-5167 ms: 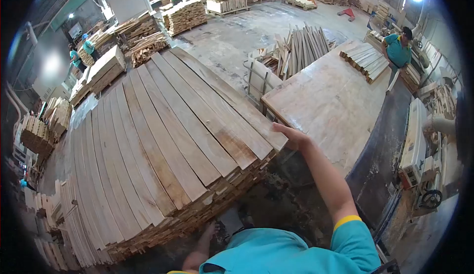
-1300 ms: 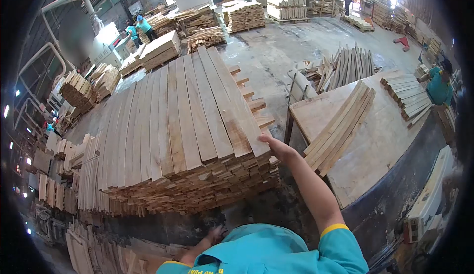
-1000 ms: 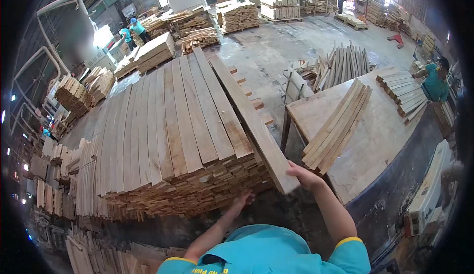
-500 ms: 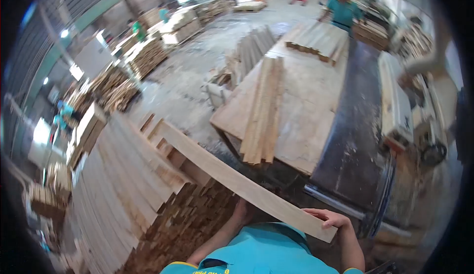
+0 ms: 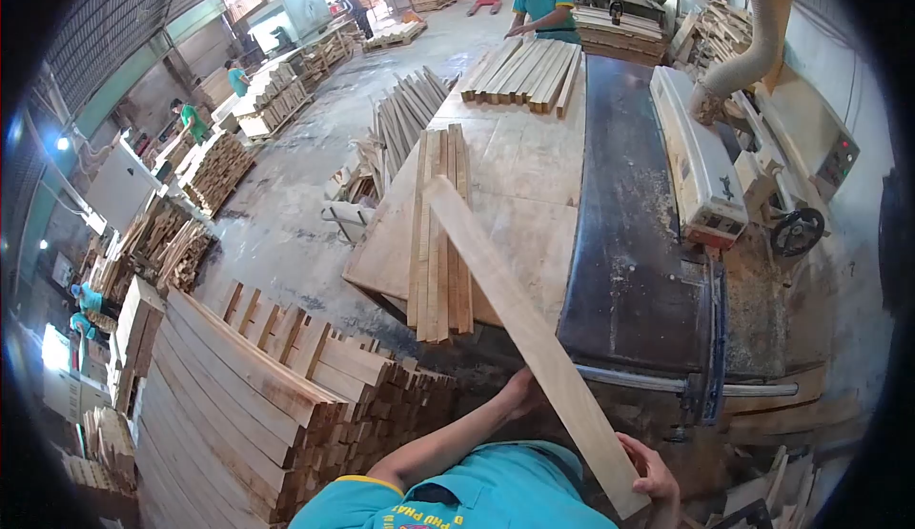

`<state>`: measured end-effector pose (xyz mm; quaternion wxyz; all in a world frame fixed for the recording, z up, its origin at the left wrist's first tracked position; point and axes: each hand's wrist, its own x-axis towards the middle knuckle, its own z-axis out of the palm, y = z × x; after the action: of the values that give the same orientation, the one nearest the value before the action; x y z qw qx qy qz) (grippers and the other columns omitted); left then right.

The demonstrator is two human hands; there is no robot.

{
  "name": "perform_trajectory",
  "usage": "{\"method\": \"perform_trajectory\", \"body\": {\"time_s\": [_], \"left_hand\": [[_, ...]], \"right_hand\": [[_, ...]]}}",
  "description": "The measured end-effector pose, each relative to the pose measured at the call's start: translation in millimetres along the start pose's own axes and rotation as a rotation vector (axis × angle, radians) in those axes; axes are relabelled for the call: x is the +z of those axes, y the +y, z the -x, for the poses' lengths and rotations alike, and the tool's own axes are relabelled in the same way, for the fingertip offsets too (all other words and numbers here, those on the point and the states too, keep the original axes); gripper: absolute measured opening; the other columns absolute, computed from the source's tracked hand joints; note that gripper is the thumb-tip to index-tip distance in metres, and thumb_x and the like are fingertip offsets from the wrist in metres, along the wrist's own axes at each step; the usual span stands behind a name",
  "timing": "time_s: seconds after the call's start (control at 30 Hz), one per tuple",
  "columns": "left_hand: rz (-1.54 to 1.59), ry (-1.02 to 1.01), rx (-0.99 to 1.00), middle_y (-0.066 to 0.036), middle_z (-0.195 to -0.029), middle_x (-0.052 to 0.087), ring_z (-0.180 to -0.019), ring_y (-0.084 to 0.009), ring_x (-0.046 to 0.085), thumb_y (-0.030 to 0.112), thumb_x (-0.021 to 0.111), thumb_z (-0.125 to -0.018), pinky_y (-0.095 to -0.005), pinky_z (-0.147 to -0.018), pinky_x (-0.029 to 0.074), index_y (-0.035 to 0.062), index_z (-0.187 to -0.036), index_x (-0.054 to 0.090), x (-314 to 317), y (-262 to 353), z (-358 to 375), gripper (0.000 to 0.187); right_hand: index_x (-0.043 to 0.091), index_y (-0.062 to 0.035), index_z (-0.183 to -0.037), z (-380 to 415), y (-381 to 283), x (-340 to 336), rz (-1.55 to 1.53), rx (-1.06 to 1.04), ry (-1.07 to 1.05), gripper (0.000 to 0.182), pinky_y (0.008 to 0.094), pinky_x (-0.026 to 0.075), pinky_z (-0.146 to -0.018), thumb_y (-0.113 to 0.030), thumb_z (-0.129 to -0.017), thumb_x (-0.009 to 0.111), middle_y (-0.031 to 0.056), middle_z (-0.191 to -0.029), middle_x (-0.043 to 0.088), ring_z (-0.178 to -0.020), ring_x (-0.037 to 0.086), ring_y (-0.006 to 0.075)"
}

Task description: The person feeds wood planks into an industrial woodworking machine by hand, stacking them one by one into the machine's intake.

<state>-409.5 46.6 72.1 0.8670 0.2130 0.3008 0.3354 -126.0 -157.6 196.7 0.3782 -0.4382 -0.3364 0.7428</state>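
Note:
A long, pale wooden board [image 5: 534, 338] slants across my front, its far end over the near part of the worktable. My right hand [image 5: 651, 469] grips the board's near end, with the thumb on the upper side. At the board's left edge, further along, my left hand [image 5: 520, 391] holds it from below; its fingers are mostly hidden under the wood. To my left stands a large stack of boards [image 5: 219, 415], with shorter pieces [image 5: 324, 357] at its right side.
On the worktable [image 5: 519, 157] lie a near bundle of strips [image 5: 440, 243] and a far row of strips [image 5: 524, 71]. A co-worker [image 5: 545, 5] stands at its far end. A dark conveyor belt [image 5: 620, 214] runs to a white machine [image 5: 696, 162] with a hose [image 5: 758, 33].
The board has swung rightward, from over the stack to over the worktable and beside the belt. My left hand has moved right with it. The view has turned too.

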Motion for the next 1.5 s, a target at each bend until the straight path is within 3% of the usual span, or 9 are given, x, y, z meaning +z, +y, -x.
{"method": "perform_trajectory", "body": {"time_s": [0.33, 0.47, 0.53, 0.73, 0.83, 0.97, 1.1, 1.27, 1.5], "left_hand": [[-0.125, -0.141, -0.029, -0.015, -0.162, 0.035, -0.149, -0.034, 0.031, 0.084, 0.038, -0.088, -0.0569, -0.116, 0.029, 0.0104, -0.16, 0.028, -1, 18, -120, 0.103], [-0.422, 0.104, -0.358, -0.017, -0.14, 0.058, -0.129, -0.0292, 0.055, 0.078, 0.045, -0.093, -0.0448, -0.106, 0.043, 0.002, -0.142, 0.05, -21, 93, -164, 0.091], [-0.737, 0.372, 0.074, -0.018, -0.123, 0.066, -0.113, -0.0249, 0.062, 0.069, 0.047, -0.099, -0.0386, -0.098, 0.048, -0.0013, -0.132, 0.055, -64, 117, -193, 0.078], [-0.803, 0.682, 0.716, -0.019, -0.119, 0.064, -0.113, -0.0245, 0.061, 0.037, 0.052, -0.107, -0.0354, -0.098, 0.048, -0.005, -0.135, 0.05, -48, 149, -51, 0.051], [-0.832, 0.723, 0.686, -0.013, -0.113, 0.066, -0.106, -0.0199, 0.062, 0.031, 0.053, -0.107, -0.0327, -0.094, 0.049, -0.0022, -0.13, 0.056, -61, 123, 8, 0.04], [-0.762, 0.777, 0.584, -0.007, -0.105, 0.069, -0.096, -0.0149, 0.063, 0.025, 0.053, -0.107, -0.0284, -0.086, 0.05, 0.0007, -0.123, 0.061, -79, 82, 93, 0.03], [-0.58, 0.934, 0.436, -0.006, -0.099, 0.071, -0.088, -0.0117, 0.065, 0.024, 0.052, -0.108, -0.0272, -0.077, 0.052, 0.0032, -0.121, 0.063, -119, 19, 161, 0.027], [-0.441, 1.139, 0.303, -0.007, -0.098, 0.072, -0.085, -0.0133, 0.066, 0.025, 0.051, -0.108, -0.0277, -0.076, 0.053, 0.0036, -0.121, 0.063, -135, -32, 222, 0.028], [-0.444, 1.108, 0.24, -0.011, -0.106, 0.071, -0.095, -0.0166, 0.068, 0.029, 0.058, -0.105, -0.0305, -0.084, 0.055, 0.0033, -0.122, 0.064, -149, -60, 217, 0.031]], "right_hand": [[0.027, 0.0021, -0.155, -48, -4, 9, -0.041, -0.196, 0.248, 0.127, 0.0423, 0.037, -0.113, -0.058, -0.061, 0.088, 0.0179, -0.143, 0.051, -0.134, 0.05, 0.0287], [0.028, -0.0027, -0.157, -119, -12, -4, 0.043, -0.291, 0.239, 0.114, 0.042, 0.042, -0.109, -0.051, -0.068, 0.082, 0.0171, -0.139, 0.054, -0.129, 0.053, 0.027], [0.029, -0.004, -0.157, -168, -11, -14, 0.041, -0.264, 0.232, 0.109, 0.0412, 0.045, -0.106, -0.045, -0.071, 0.081, 0.0166, -0.138, 0.055, -0.128, 0.054, 0.0267], [0.03, -0.0065, -0.156, -324, -36, 49, 0.788, -0.163, 0.472, 0.112, 0.0444, 0.04, -0.112, -0.041, -0.067, 0.089, 0.0224, -0.147, 0.04, -0.135, 0.043, 0.0362], [0.033, -0.0044, -0.152, -374, -36, 76, 1.167, -0.095, 0.698, 0.114, 0.0502, 0.036, -0.113, -0.044, -0.064, 0.093, 0.0238, -0.142, 0.041, -0.133, 0.043, 0.0409], [0.038, -0.0013, -0.146, -461, -16, -8, 0.713, -0.379, 0.639, 0.095, 0.0482, 0.039, -0.11, -0.041, -0.074, 0.087, 0.0291, -0.131, 0.053, -0.127, 0.05, 0.0402], [0.044, 0.0048, -0.139, -535, -53, -24, 0.92, -0.359, 0.74, 0.082, 0.0483, 0.04, -0.108, -0.045, -0.084, 0.078, 0.0302, -0.127, 0.056, -0.126, 0.051, 0.0421], [0.03, 0.0146, -0.148, -564, -62, 28, 1.052, -0.229, 0.654, 0.106, 0.0501, 0.024, -0.123, -0.061, -0.086, 0.07, 0.0378, -0.155, 0.029, -0.148, 0.026, 0.048], [0.033, 0.0123, -0.148, -627, -37, 48, 1.08, -0.387, 0.553, 0.108, 0.0475, 0.028, -0.12, -0.06, -0.08, 0.077, 0.0367, -0.151, 0.035, -0.144, 0.031, 0.048]]}}
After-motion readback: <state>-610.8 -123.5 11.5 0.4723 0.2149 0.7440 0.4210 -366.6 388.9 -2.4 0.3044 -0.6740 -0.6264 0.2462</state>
